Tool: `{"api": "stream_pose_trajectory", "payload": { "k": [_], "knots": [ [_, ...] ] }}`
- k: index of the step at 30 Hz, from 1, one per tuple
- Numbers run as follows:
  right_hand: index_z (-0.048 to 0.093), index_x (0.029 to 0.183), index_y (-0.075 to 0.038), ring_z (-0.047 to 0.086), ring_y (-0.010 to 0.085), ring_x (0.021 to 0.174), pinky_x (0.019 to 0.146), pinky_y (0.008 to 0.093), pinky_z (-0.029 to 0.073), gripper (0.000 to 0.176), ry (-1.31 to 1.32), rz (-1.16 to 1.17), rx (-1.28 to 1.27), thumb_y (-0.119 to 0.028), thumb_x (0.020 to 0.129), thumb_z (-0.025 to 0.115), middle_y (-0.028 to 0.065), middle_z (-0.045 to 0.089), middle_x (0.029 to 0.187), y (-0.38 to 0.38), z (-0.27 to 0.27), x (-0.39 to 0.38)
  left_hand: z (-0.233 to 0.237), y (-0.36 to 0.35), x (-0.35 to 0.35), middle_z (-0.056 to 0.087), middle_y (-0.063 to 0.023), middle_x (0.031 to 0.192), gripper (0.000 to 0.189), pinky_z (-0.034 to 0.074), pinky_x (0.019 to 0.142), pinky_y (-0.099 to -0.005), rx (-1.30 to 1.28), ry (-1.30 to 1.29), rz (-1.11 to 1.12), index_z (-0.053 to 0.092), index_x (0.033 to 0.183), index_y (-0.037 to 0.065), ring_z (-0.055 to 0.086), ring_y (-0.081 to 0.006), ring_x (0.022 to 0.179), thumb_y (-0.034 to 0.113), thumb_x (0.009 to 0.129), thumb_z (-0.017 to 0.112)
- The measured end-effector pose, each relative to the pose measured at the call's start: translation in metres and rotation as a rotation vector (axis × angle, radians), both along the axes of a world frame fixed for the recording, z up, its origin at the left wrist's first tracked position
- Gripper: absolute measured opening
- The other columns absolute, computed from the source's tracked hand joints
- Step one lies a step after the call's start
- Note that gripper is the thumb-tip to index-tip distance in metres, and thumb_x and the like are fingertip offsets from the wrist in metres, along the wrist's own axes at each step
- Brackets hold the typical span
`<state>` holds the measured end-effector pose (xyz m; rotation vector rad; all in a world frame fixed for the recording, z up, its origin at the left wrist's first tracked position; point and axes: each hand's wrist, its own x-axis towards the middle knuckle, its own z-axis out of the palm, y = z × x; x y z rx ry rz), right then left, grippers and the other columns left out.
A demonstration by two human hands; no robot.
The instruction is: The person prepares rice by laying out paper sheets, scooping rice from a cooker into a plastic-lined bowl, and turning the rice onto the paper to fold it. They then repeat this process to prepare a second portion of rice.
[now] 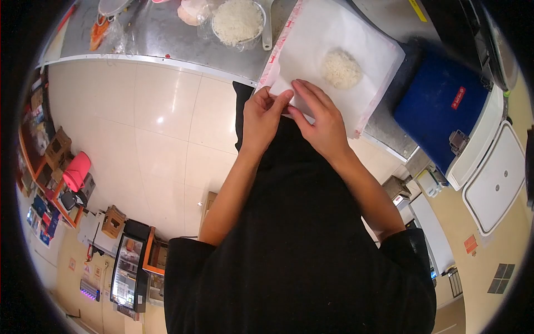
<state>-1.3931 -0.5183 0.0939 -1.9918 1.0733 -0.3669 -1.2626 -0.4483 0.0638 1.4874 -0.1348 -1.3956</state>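
Observation:
White paper sheets [311, 44] with a red printed edge lie on the metal counter, and a mound of rice [341, 69] rests on them. At the near left edge of the paper, my left hand [267, 118] pinches the paper between thumb and fingers. Close beside it, my right hand [321, 119] touches the same edge, its fingers stretched over the paper and its thumb apart from them. The rice lies beyond my right hand, not touched by either hand.
A bowl of rice [238, 23] and a white utensil [267, 28] stand on the metal counter [172, 39], left of the paper. Right of the paper is a blue container [442, 106] with a metal clip. An orange item in plastic [99, 34] lies far left.

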Motion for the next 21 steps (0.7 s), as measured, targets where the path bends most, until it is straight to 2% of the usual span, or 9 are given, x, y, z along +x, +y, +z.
{"api": "stream_pose_trajectory", "payload": {
  "k": [3,6,9,12,15,21],
  "knots": [
    [0.063,0.128,-0.007,0.065,0.0306,0.109,0.092,0.0386,0.054,0.046,0.019,0.025,-0.013,-0.012,0.084,0.075,0.0142,0.067,0.122,0.001,-0.005,-0.004,0.004,-0.007,-0.004,0.07,-0.0064,0.08,0.02,0.053,0.063,-0.0234,-0.042,0.01,0.081,0.068,0.096,-0.005,0.066,-0.0101,0.068,0.014,0.093,0.072],
    [0.067,0.121,-0.006,0.068,0.0289,0.103,0.088,0.0377,0.055,0.037,0.035,-0.017,0.021,-0.011,0.085,0.075,0.0129,0.07,0.113,0.002,-0.002,-0.006,0.003,-0.007,-0.005,0.071,-0.0065,0.081,0.02,0.053,0.065,-0.0236,-0.032,0.006,0.073,0.07,0.096,-0.004,0.065,-0.0101,0.068,0.015,0.092,0.074],
    [0.071,0.111,-0.005,0.069,0.0277,0.096,0.083,0.0373,0.056,0.025,0.032,0.001,-0.005,-0.009,0.086,0.072,0.0119,0.072,0.104,-0.001,-0.002,-0.011,0.001,-0.007,0.001,0.072,-0.0076,0.083,0.021,0.053,0.067,-0.0241,0.052,-0.083,-0.057,0.071,0.094,-0.003,0.066,-0.0105,0.07,0.017,0.092,0.074],
    [0.072,0.104,-0.004,0.069,0.0272,0.092,0.08,0.0374,0.056,0.017,0.04,0.015,-0.029,-0.007,0.087,0.07,0.012,0.072,0.099,-0.005,-0.001,-0.014,0.001,-0.006,0.003,0.072,-0.0071,0.082,0.023,0.053,0.068,-0.0241,0.069,-0.01,0.045,0.07,0.094,-0.003,0.066,-0.0108,0.071,0.02,0.094,0.073],
    [0.072,0.104,-0.004,0.068,0.0279,0.089,0.078,0.0375,0.055,0.017,0.008,0.014,-0.073,-0.007,0.087,0.07,0.0121,0.07,0.098,-0.009,-0.004,-0.015,0.002,-0.004,0.005,0.071,-0.0066,0.079,0.025,0.053,0.069,-0.0238,-0.021,0.009,0.057,0.07,0.094,-0.002,0.066,-0.0108,0.071,0.023,0.094,0.072],
    [0.071,0.102,-0.004,0.064,0.0291,0.082,0.075,0.0387,0.053,0.016,0.028,0.01,-0.032,-0.006,0.086,0.07,0.0106,0.061,0.094,-0.009,0.002,-0.008,0.006,-0.003,0.013,0.069,-0.0056,0.076,0.022,0.051,0.065,-0.024,0.027,-0.147,-0.115,0.065,0.085,0.001,0.065,-0.0112,0.07,0.019,0.094,0.072]
  ]
}}
